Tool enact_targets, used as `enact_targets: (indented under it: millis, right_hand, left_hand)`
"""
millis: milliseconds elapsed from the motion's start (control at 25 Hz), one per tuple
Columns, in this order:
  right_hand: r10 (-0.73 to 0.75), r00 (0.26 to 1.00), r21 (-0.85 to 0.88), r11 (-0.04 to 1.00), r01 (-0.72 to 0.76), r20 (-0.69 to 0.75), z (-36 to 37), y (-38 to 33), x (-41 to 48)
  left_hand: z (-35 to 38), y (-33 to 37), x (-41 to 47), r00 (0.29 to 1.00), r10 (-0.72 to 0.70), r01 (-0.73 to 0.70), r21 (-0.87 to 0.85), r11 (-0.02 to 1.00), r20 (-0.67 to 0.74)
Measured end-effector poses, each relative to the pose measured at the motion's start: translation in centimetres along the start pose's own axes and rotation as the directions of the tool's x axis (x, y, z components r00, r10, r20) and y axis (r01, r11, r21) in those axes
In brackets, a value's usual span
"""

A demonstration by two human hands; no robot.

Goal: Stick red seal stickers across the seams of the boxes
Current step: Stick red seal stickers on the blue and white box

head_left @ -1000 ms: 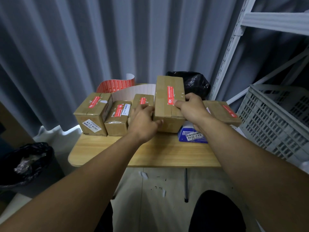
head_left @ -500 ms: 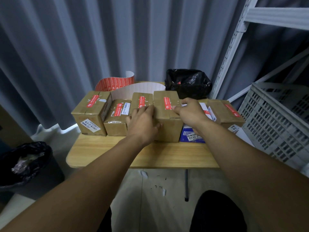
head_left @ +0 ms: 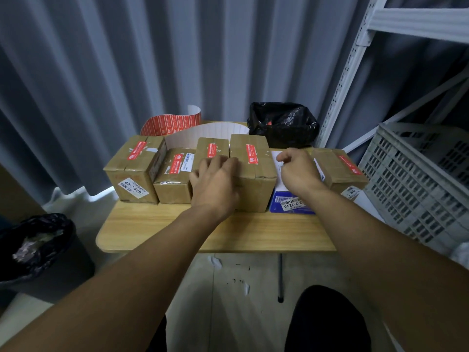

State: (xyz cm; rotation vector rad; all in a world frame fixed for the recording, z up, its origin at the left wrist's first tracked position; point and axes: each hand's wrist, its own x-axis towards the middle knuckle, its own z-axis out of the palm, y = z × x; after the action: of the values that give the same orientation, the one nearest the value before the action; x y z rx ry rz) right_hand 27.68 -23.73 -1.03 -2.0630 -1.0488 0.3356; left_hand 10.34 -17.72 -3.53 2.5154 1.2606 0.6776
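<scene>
- Five brown boxes stand in a row along the back of the wooden worktop (head_left: 177,232): far-left box (head_left: 132,171), second box (head_left: 173,184), small third box (head_left: 212,148), tall fourth box (head_left: 256,179) and right-end box (head_left: 335,168).
- Each box has a red sticker on its top; the fourth box's sticker (head_left: 251,154) runs front to back, near the middle of the lid.
- Left grip (head_left: 215,185): the palm lies against the front left corner of the fourth box. The fingers (head_left: 223,161) are spread loosely over its top edge, where it meets the third box.
- Right grip (head_left: 297,171): it hovers just right of the fourth box, over a blue-and-white packet (head_left: 291,205). The fingers are curled in, with the thumb against the forefinger; I cannot tell whether they pinch anything.
- A curling strip of red stickers (head_left: 172,124) stands behind the boxes, and its bare white backing (head_left: 210,130) loops toward the middle.
- A black bag (head_left: 281,125) sits at the back right corner of the worktop.
- A grey crate (head_left: 418,184) stands to the right, under a white rack (head_left: 355,72).
- A bin with a black liner (head_left: 38,250) stands on the floor to the left.
</scene>
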Motion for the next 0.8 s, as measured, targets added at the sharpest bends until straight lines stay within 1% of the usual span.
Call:
enact_targets:
  millis: [40,80,120,160,200,280,360,440,560,640,720,800]
  right_hand:
    - [-0.022,1.000,-0.119,0.993,0.022,0.006,-0.3,0.2,-0.2]
    - [-0.032,0.998,-0.246,0.968,0.044,0.053,-0.5,0.4,-0.4]
    - [-0.037,0.991,-0.348,0.934,0.079,0.126,-0.6,0.7,-0.6]
    - [-0.029,0.980,-0.414,0.904,0.109,0.195,-0.6,1.0,-0.7]
    - [-0.008,0.969,-0.460,0.879,0.126,0.248,-0.7,1.3,-0.9]
    - [0.003,0.947,-0.523,0.834,0.174,0.320,-0.9,1.6,-1.2]
    - [0.020,0.929,-0.565,0.798,0.208,0.369,-1.3,1.5,-1.3]
    - [0.049,0.915,-0.596,0.773,0.219,0.400,-1.7,1.4,-1.3]
    - [0.045,0.918,-0.631,0.739,0.235,0.395,-1.9,1.9,-1.7]
    - [-0.001,0.945,-0.650,0.725,0.226,0.327,-1.9,2.4,-2.2]
    - [-0.042,0.964,-0.698,0.682,0.218,0.261,-1.8,3.0,-2.6]
    - [-0.077,0.969,-0.737,0.636,0.229,0.235,-1.6,3.5,-3.0]
  left_hand:
    - [-0.1,0.3,-0.1,1.000,0.012,-0.012,-0.032,0.999,-0.002]
    - [-0.2,0.8,-0.3,0.999,0.035,-0.036,-0.076,0.996,-0.015]
    - [-0.1,1.1,-0.5,0.997,0.065,-0.070,-0.133,0.989,-0.040]
    - [-0.1,1.4,-0.7,0.993,0.095,-0.108,-0.198,0.974,-0.075]
    - [0.0,1.7,-1.0,0.989,0.113,-0.135,-0.273,0.953,-0.097]
    - [0.2,2.0,-1.5,0.992,0.098,-0.124,-0.406,0.906,-0.084]
    - [0.3,2.1,-1.8,0.997,0.065,-0.080,-0.472,0.878,-0.048]
    - [0.4,1.9,-2.1,0.999,0.033,-0.038,-0.493,0.869,-0.021]
    - [0.7,2.0,-2.8,0.999,0.000,0.021,-0.510,0.860,0.042]
    - [1.0,2.5,-3.2,0.994,0.006,0.050,-0.525,0.850,0.105]
    - [1.4,3.3,-3.3,0.982,0.025,0.079,-0.532,0.843,0.186]
    - [2.0,4.2,-3.1,0.963,0.035,0.119,-0.538,0.835,0.268]
